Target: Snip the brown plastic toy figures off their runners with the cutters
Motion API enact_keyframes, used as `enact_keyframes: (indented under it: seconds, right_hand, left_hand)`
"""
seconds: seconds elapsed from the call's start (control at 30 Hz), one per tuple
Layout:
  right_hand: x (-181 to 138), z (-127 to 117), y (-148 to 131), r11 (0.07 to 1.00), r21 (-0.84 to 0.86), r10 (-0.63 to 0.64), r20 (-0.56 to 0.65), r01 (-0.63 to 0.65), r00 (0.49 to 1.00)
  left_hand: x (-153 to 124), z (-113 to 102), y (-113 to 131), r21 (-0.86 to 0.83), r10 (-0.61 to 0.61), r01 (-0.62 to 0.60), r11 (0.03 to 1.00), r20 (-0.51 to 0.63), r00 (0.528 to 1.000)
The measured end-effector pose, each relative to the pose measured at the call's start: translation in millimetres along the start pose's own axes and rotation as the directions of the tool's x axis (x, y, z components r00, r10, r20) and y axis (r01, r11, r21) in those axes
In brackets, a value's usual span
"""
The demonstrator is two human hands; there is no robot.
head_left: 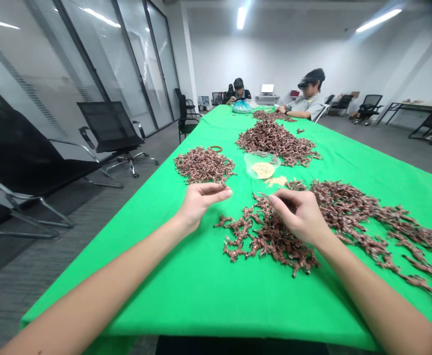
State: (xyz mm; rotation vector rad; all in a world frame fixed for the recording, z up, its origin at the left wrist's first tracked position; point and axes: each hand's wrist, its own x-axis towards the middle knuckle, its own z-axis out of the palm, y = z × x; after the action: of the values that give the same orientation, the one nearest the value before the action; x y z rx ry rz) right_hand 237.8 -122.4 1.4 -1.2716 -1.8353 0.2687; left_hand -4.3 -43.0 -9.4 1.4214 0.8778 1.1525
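My left hand [201, 203] is closed in a pinch above the green cloth. Between its thumb and fingertips is a small brown figure [226, 187], mostly hidden by the fingers. My right hand [300, 213] pinches a thin metallic tool [262, 194], whose narrow end points left toward the other hand; its exact kind is too small to tell. Beneath the right hand lies a loose pile of small brown animal-shaped figures [275, 241]. Just beyond my left hand sits another pile of brown figures [203, 165]. The two hands are apart.
A clear plastic bowl [251, 170] holds pale yellow bits, with some spilled beside it [277, 181]. More brown figures lie in a far heap [275, 140] and along the right [352, 204]. Co-workers [308, 101] sit farther along the table, near a blue bag [241, 106]. Chairs [108, 128] stand left.
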Motion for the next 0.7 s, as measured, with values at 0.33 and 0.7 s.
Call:
enact_keyframes:
  seconds: [0.33, 0.7]
  right_hand:
    - [0.1, 3.1, 2.6, 0.988, -0.128, -0.078, 0.065, 0.086, 0.995]
    - [1.3, 1.1, 2.1, 0.997, -0.040, -0.066, 0.049, 0.068, 0.997]
  left_hand:
    - [66.0, -33.4, 0.6, 0.464, 0.165, -0.047, 0.885, -0.218, 0.962]
    - [137.5, -66.2, 26.3, 0.715, 0.292, 0.045, 0.698, -0.342, 0.893]
